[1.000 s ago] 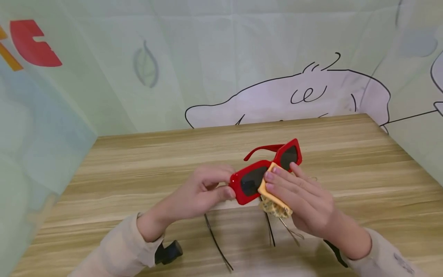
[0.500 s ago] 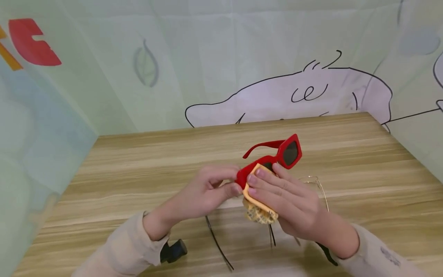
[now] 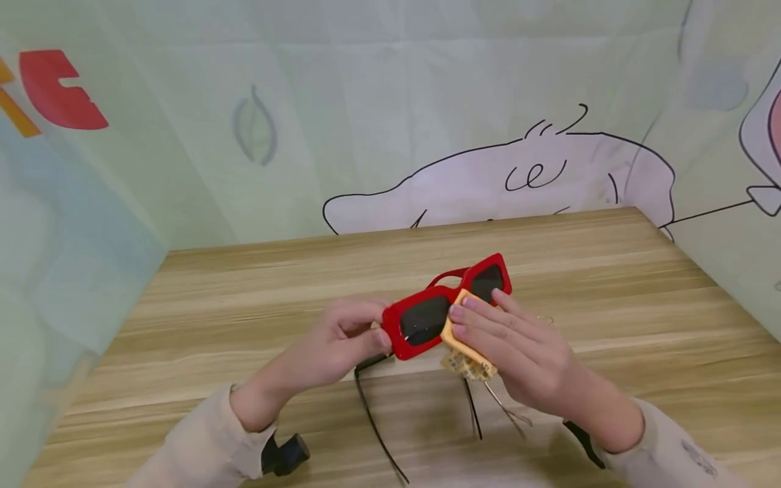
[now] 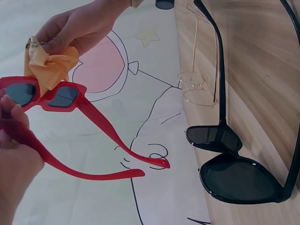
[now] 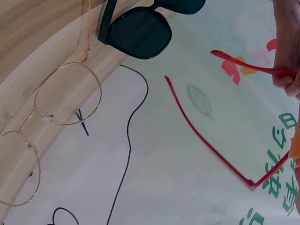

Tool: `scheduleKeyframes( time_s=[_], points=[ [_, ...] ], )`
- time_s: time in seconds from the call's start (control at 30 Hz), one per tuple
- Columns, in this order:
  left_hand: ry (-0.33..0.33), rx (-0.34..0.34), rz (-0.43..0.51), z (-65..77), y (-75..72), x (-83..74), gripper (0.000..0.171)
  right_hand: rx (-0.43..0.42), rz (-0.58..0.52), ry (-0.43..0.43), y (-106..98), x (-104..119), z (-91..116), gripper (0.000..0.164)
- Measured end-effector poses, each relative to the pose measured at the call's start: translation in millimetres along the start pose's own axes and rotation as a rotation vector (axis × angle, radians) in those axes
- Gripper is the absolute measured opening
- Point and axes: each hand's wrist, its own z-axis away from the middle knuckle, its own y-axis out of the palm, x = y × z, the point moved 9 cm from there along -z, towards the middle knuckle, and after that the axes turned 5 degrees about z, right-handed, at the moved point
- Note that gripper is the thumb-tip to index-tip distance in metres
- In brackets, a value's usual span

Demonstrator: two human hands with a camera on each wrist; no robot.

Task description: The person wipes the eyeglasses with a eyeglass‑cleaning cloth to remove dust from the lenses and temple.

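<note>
My left hand (image 3: pixel 317 349) pinches the outer left end of a pair of red sunglasses (image 3: pixel 421 318), held up over the table with dark lenses facing me. Between the thumb and fingers of my right hand (image 3: pixel 531 356) is a folded orange cloth (image 4: pixel 58 68) with a patterned part hanging below. The cloth lies against the front near the bridge, covering the inner edge of the left lens. Both red temples (image 4: pixel 105 124) stick out unfolded behind the frame in the left wrist view.
Below the hands, black sunglasses (image 4: pixel 241 180) lie on the wooden table (image 3: pixel 244 285) with temples spread. Thin gold wire-rimmed glasses (image 5: pixel 100 91) lie beside them. A printed cloth backdrop (image 3: pixel 342 122) rises behind the table. A black device (image 3: pixel 287 454) is at the left wrist.
The right hand slid the cloth left across the left lens, then back right to the bridge. The red sunglasses and left hand have shifted slightly left, and the frame has turned.
</note>
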Motion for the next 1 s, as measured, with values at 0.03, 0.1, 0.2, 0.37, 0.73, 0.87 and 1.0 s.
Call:
scheduleKeyframes(
  time_s=[0.03, 0.1, 0.2, 0.37, 0.73, 0.87, 1.0],
  points=[
    [0.004, 0.001, 0.003, 0.9, -0.1, -0.3, 0.030, -0.007, 0.001, 0.020, -1.7, -2.8, 2.1, 0.017],
    [0.012, 0.002, 0.020, 2.8, -0.2, -0.9, 0.029, -0.022, 0.012, 0.081, -6.6, -10.2, 6.9, 0.019],
    [0.004, -0.001, 0.057, 6.1, -0.9, -1.2, 0.028, -0.052, 0.045, 0.192, -14.5, -23.4, 15.2, 0.022],
    [-0.018, 0.005, 0.084, 8.8, -1.3, -0.3, 0.027, -0.042, 0.051, 0.329, -20.1, -38.1, 26.1, 0.030],
    [0.006, 0.020, 0.005, 4.5, 2.4, -0.2, 0.025, 0.030, -0.113, 0.259, -2.6, -26.1, 18.9, 0.032],
    [0.018, 0.011, 0.012, 5.5, 0.9, -1.2, 0.024, 0.046, -0.115, 0.231, -2.9, -20.6, 22.7, 0.029],
    [0.043, 0.014, 0.040, 6.6, 0.2, -3.0, 0.026, 0.038, -0.086, 0.254, -8.9, -23.2, 30.1, 0.030]
  ],
)
